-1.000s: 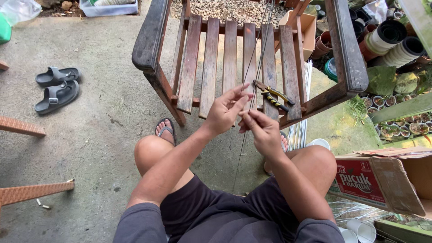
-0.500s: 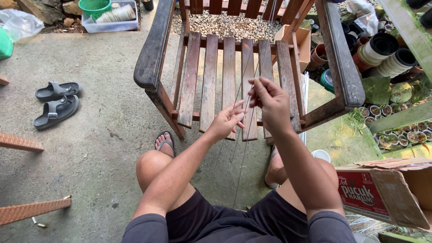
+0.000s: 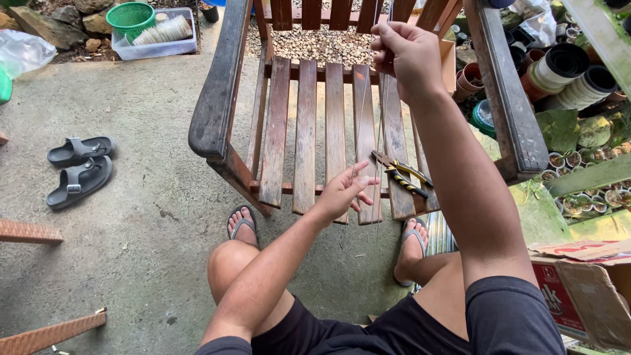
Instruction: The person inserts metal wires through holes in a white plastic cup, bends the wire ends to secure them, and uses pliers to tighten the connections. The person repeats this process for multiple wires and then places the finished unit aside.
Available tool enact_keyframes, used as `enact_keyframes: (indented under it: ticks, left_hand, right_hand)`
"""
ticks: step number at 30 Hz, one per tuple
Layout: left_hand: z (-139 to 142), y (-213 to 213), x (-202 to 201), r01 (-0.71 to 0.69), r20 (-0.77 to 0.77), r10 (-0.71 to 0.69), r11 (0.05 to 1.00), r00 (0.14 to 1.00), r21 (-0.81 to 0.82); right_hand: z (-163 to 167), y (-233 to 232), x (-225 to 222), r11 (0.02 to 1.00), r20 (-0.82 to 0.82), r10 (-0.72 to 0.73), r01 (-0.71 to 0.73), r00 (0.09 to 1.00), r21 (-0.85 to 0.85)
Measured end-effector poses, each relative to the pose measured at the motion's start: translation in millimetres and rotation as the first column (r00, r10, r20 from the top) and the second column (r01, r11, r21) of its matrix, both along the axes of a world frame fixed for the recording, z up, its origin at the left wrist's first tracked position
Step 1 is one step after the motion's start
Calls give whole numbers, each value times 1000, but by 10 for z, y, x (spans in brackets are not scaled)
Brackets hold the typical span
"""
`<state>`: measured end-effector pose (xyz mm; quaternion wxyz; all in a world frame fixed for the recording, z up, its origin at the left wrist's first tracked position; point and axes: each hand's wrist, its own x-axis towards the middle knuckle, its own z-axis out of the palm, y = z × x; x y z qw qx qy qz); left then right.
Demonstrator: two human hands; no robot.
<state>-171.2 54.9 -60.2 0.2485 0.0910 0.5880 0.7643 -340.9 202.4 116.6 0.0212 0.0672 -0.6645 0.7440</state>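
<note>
Bare concrete floor [image 3: 131,217] spreads under you, and a weathered wooden slatted chair [image 3: 309,131] stands just ahead of your knees. Your right hand [image 3: 404,49] is raised high over the chair back, fingers pinched closed on the upper end of a thin wire [image 3: 380,131] that runs almost straight down past the seat slats. Your left hand [image 3: 342,194] sits lower, at the front edge of the seat, fingers loosely spread with thumb and forefinger at the wire strands; whether it truly grips them is too fine to tell. Yellow-handled pliers [image 3: 402,174] lie on the seat slats, just right of your left hand. A pair of grey sandals [image 3: 79,167] rests well off to your left.
</note>
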Motion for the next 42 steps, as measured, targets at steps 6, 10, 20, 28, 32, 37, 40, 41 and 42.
enact_keyframes:
  ticks: [6,10,20,28,32,37,40,41,42]
  left_hand:
    - [-61,14,-63,-62,7,61,995,998,84]
    - [-62,6,-56,-103,15,102,992,995,72]
    - [-176,8,-94,-184,120,179,982,977,36]
    - [-198,-38,-13,-208,102,230,960,968,-186]
    - [-225,-51,-40,-175,102,230,906,968,-385]
    - [-277,-64,-62,-254,4,279,878,960,-405]
    - [-298,-88,-85,-310,-81,302,874,950,-373]
    - [-309,-96,-86,-330,-116,308,874,944,-356]
    - [-325,-101,-91,-334,-129,309,877,942,-345]
  right_hand:
    - [-75,1,-367,999,19,-16,16,1000,46]
    - [-75,-8,-517,995,21,-39,37,999,94]
    - [-164,-79,-768,990,99,-82,69,992,123]
    - [-236,-119,-715,967,176,-163,121,971,223]
    - [-245,-140,-662,962,221,-167,110,961,249]
    - [-254,-158,-566,949,239,-203,130,949,288]
    - [-323,-145,-535,971,246,-150,96,958,220]
    - [-364,-134,-532,982,257,-135,94,957,164]
    - [-433,-120,-522,990,277,-120,93,953,108]
